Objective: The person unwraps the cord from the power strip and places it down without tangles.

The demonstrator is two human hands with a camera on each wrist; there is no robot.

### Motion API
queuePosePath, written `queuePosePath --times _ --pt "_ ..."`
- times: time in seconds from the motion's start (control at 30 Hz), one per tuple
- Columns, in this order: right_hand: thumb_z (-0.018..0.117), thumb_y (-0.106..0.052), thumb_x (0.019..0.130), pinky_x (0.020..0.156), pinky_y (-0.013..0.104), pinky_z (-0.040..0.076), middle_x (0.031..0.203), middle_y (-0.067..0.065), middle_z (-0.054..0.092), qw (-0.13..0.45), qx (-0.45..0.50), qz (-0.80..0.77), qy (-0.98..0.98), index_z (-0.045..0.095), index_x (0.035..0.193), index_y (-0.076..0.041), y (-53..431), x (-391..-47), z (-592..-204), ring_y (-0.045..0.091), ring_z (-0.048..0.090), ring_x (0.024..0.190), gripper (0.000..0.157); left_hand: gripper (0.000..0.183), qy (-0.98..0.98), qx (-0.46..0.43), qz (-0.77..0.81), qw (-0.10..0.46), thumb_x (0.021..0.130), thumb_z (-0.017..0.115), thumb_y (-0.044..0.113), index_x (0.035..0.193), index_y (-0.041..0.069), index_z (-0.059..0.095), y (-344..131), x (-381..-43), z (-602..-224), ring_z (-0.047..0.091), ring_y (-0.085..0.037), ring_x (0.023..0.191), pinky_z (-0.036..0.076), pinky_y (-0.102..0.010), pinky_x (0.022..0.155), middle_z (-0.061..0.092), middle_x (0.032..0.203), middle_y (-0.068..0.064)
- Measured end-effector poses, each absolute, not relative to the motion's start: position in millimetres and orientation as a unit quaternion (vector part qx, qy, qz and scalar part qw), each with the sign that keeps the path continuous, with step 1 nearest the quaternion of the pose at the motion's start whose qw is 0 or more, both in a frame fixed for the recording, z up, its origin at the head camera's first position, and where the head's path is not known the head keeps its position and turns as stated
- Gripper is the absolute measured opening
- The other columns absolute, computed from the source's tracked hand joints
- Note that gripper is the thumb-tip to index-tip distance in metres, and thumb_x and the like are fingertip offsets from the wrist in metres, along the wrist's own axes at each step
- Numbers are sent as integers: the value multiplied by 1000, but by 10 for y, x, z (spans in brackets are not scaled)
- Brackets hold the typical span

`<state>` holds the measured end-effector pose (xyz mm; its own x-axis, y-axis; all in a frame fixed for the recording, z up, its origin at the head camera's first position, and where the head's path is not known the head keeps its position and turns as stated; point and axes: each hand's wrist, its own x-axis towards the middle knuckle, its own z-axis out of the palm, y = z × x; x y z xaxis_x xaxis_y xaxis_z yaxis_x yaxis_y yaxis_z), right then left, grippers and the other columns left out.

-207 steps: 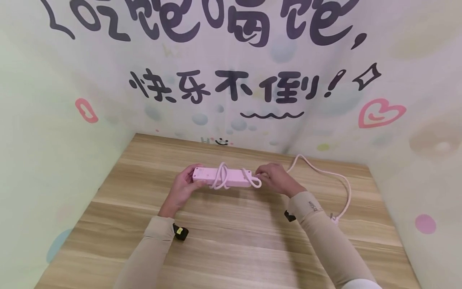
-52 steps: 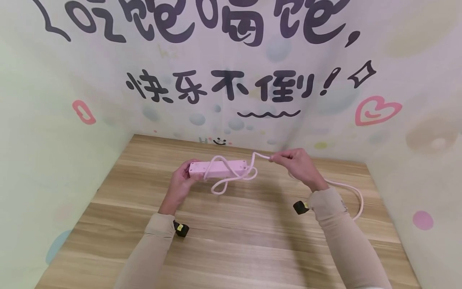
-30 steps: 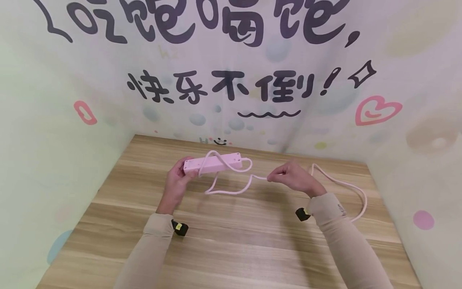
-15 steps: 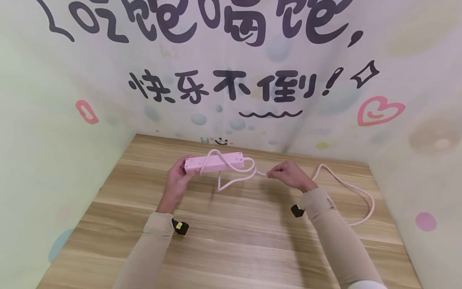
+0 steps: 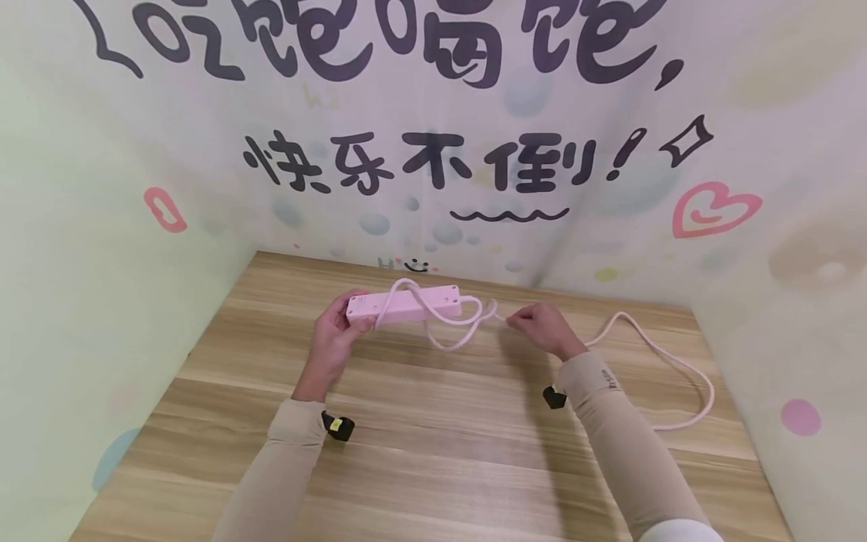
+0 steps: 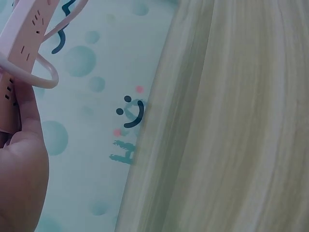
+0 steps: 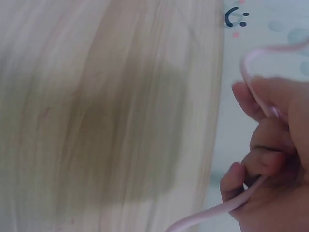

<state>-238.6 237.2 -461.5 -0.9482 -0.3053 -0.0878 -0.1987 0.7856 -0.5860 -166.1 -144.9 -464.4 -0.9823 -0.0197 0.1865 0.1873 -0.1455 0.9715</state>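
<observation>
A pink power strip (image 5: pixel 404 303) is held above the table, its underside with corner screws facing the head camera. My left hand (image 5: pixel 334 329) grips its left end, thumb in front. In the left wrist view the strip (image 6: pixel 24 38) shows outlet slots, and loops of cord cross it. The pink cord (image 5: pixel 455 346) winds loosely around the strip and leaves its right end in a loop. My right hand (image 5: pixel 547 329) pinches the cord to the right of the strip. In the right wrist view the cord (image 7: pixel 205 212) runs through the curled fingers (image 7: pixel 273 133).
The wood-grain table (image 5: pixel 433 452) lies below both hands. A length of cord (image 5: pixel 667 361) curves over its right side and passes behind the right forearm. A printed fabric wall (image 5: pixel 406 233) borders the table at the back.
Over the earlier frames, the tight wraps around the strip have become wider and looser. In the last second the hanging loop shrank and my right hand shifted slightly; it keeps the cord pinched.
</observation>
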Motion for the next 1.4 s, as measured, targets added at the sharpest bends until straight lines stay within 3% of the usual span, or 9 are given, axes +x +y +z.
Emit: queuePosePath --times 0.23,0.47,0.57,0.7,0.83,0.97,1.23,1.4 --pt "59 -25 103 80 39 53 102 16 76 58 -111 -294 947 75 110 -2 2372 -2396 -4660 24 65 89 28 53 -645 -68 -759 61 89 64 -12 139 -15 45 -1442 -1666 -4702 60 -5 111 53 -14 98 63 120 7" --pt "57 -23 104 98 53 54 119 19 74 78 -107 -296 946 71 121 -1 2317 -2386 -4640 35 68 110 30 49 -646 -73 -758 54 89 66 -11 135 -11 49 -1427 -1669 -4762 60 -6 111 53 -15 98 64 119 8" --pt "57 -19 104 104 55 52 131 23 68 75 -114 -309 941 65 130 2 2284 -2385 -4618 40 63 122 34 47 -645 -71 -759 52 89 66 -11 134 -7 51 -1420 -1665 -4763 60 -6 111 53 -15 99 63 120 7" --pt "50 -18 106 105 55 51 144 20 58 49 -105 -353 928 56 142 -4 2252 -2386 -4503 40 55 131 39 50 -645 -70 -759 52 89 66 -10 136 -10 49 -1417 -1660 -4749 59 -6 111 53 -15 99 63 120 7" --pt "47 -23 107 94 48 53 142 8 57 44 -112 -428 896 57 142 -17 2205 -2334 -4256 32 58 117 37 53 -648 -72 -756 52 90 66 -9 138 -13 45 -1421 -1667 -4745 59 -6 112 52 -14 100 62 121 8" --pt "54 -37 105 85 37 54 137 1 59 71 -163 -453 874 64 136 -27 2146 -2236 -4025 25 62 102 33 53 -653 -73 -752 50 90 66 -9 139 -13 46 -1423 -1669 -4737 59 -6 114 52 -14 101 61 122 7" --pt "71 -36 96 76 28 55 140 -1 62 76 -264 -363 891 69 128 -19 2122 -2175 -3974 16 64 90 36 51 -657 -65 -750 48 90 67 -8 138 -8 49 -1433 -1668 -4739 59 -7 114 52 -15 101 61 122 7" --pt "74 -28 95 75 27 54 129 4 65 67 -279 -348 893 72 111 -16 2133 -2164 -4009 16 62 89 21 53 -655 -71 -751 52 90 67 -8 139 -11 47 -1435 -1663 -4748 59 -6 113 52 -14 99 62 121 9"
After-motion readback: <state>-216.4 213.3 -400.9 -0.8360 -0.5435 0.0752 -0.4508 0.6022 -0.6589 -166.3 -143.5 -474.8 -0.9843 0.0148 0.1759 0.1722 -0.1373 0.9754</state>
